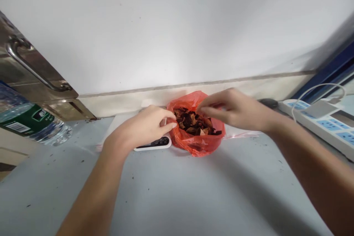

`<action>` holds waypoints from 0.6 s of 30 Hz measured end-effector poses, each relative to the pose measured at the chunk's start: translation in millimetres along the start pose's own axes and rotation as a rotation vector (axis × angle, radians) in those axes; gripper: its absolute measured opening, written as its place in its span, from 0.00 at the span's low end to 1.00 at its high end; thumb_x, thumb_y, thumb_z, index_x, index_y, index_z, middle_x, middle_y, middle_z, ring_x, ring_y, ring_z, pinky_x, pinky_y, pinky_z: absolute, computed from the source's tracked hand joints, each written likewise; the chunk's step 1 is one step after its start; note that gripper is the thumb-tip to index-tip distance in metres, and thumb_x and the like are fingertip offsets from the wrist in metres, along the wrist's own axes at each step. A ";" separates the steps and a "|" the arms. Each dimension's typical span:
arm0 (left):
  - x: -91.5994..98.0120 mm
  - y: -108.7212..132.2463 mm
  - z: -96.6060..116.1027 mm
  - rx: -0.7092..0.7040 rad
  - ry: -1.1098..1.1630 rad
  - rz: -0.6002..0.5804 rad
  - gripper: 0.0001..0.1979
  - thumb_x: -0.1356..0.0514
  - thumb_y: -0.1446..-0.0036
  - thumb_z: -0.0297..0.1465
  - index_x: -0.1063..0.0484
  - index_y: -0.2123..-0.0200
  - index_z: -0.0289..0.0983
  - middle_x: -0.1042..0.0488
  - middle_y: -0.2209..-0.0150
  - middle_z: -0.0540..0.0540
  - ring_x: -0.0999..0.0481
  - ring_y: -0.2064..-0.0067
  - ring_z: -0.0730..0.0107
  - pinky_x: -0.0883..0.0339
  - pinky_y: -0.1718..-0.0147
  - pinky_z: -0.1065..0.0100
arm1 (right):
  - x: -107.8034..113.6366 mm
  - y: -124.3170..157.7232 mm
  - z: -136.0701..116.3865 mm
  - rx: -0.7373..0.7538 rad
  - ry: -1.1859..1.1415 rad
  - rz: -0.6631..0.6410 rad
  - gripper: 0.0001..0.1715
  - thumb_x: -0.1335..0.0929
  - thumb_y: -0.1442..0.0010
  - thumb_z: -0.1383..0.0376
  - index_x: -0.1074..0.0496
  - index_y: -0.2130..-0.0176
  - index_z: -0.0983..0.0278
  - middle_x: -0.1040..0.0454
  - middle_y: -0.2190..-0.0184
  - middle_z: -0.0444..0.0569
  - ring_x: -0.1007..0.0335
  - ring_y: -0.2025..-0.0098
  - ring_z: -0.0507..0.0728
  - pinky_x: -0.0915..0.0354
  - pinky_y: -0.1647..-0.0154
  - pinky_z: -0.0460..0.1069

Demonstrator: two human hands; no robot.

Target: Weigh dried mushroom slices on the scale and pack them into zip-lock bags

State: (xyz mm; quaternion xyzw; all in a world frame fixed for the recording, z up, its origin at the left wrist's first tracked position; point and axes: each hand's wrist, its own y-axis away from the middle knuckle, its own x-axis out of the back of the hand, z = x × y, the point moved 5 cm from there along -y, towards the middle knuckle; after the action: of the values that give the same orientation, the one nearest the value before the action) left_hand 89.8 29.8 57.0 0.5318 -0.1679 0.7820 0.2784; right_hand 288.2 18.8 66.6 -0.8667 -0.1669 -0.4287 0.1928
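A red plastic bag [199, 141] lies open on the pale tabletop [177, 191] near the wall, filled with dark brown and orange dried pieces [195, 123]. My left hand [143, 127] pinches the bag's left rim between thumb and forefinger, above a small white device with black buttons [155, 143]. My right hand [231, 108] hovers over the bag's opening with fingertips drawn together just above the dried pieces; whether it holds a piece I cannot tell.
A plastic water bottle with a green label [30, 121] stands at the left by a metal cabinet with a handle [33, 72]. A white power strip with a plugged charger [323, 118] lies at the right. Clear plastic film [240, 134] lies behind the bag.
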 end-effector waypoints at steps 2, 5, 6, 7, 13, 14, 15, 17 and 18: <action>-0.5 3.3 -5.0 0.053 -0.003 -0.053 0.13 0.45 0.33 0.33 0.18 0.59 0.44 0.24 0.74 0.51 0.30 0.79 0.69 0.43 0.83 0.71 | -19.9 -15.4 1.0 -0.004 0.028 -0.172 0.22 0.34 0.38 0.64 0.42 0.81 0.60 0.43 0.83 0.40 0.50 0.80 0.51 0.50 0.78 0.50; -4.0 4.4 -6.5 0.054 -0.024 -0.086 0.22 0.44 0.33 0.34 0.25 0.39 0.46 0.19 0.64 0.49 0.23 0.72 0.67 0.36 0.78 0.73 | -32.7 -37.3 15.4 -0.091 0.066 -0.154 0.26 0.32 0.39 0.68 0.47 0.83 0.60 0.46 0.84 0.40 0.54 0.81 0.50 0.52 0.79 0.50; -6.6 4.1 -6.3 0.054 -0.031 -0.103 0.25 0.44 0.33 0.33 0.28 0.35 0.47 0.19 0.63 0.49 0.23 0.72 0.67 0.36 0.77 0.72 | -33.8 -42.9 19.3 -0.124 0.084 -0.131 0.27 0.32 0.39 0.68 0.47 0.83 0.59 0.46 0.85 0.40 0.53 0.81 0.50 0.52 0.79 0.50; -9.5 3.7 -5.9 0.054 -0.032 -0.125 0.26 0.45 0.34 0.33 0.29 0.34 0.47 0.19 0.63 0.49 0.23 0.72 0.67 0.37 0.78 0.72 | -34.1 -47.2 22.0 -0.154 0.104 -0.118 0.27 0.32 0.39 0.67 0.47 0.83 0.59 0.44 0.85 0.41 0.51 0.81 0.50 0.51 0.79 0.50; -18.1 3.1 0.0 0.035 0.033 -0.226 0.11 0.46 0.34 0.33 0.23 0.65 0.42 0.29 0.74 0.52 0.32 0.78 0.70 0.42 0.78 0.69 | -16.2 -51.1 11.5 -0.164 0.248 0.204 0.13 0.35 0.42 0.71 0.21 0.61 0.61 0.19 0.60 0.54 0.25 0.60 0.62 0.31 0.61 0.55; -17.2 3.4 -0.1 0.040 0.045 -0.233 0.11 0.45 0.34 0.34 0.25 0.67 0.42 0.30 0.75 0.53 0.33 0.78 0.70 0.43 0.78 0.69 | -11.4 -48.6 6.6 -0.135 0.261 0.296 0.19 0.35 0.42 0.71 0.20 0.55 0.62 0.19 0.54 0.57 0.24 0.53 0.65 0.30 0.55 0.57; -16.1 3.7 -0.7 0.049 0.054 -0.242 0.11 0.45 0.34 0.35 0.24 0.67 0.42 0.30 0.75 0.53 0.33 0.78 0.70 0.42 0.77 0.68 | -7.0 -45.4 1.8 -0.119 0.268 0.372 0.21 0.35 0.42 0.70 0.20 0.52 0.63 0.20 0.50 0.58 0.24 0.50 0.66 0.30 0.51 0.59; -13.9 4.1 -2.5 0.060 0.064 -0.264 0.12 0.44 0.34 0.38 0.21 0.61 0.42 0.28 0.73 0.51 0.32 0.76 0.69 0.40 0.76 0.68 | 0.0 -38.6 -5.7 -0.162 0.274 0.426 0.18 0.35 0.41 0.69 0.20 0.55 0.63 0.20 0.53 0.57 0.24 0.54 0.64 0.30 0.53 0.58; -12.6 4.1 -3.5 0.064 0.064 -0.269 0.14 0.44 0.33 0.40 0.20 0.56 0.43 0.26 0.70 0.50 0.30 0.75 0.68 0.39 0.75 0.68 | 1.9 -35.5 -8.1 -0.222 0.280 0.392 0.14 0.35 0.40 0.69 0.21 0.60 0.63 0.20 0.58 0.55 0.25 0.60 0.62 0.31 0.58 0.56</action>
State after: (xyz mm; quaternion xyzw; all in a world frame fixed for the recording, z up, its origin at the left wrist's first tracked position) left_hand 88.3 25.3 44.1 0.5329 -0.0610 0.7591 0.3690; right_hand 267.7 46.0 79.5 -0.8306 0.0804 -0.5146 0.1971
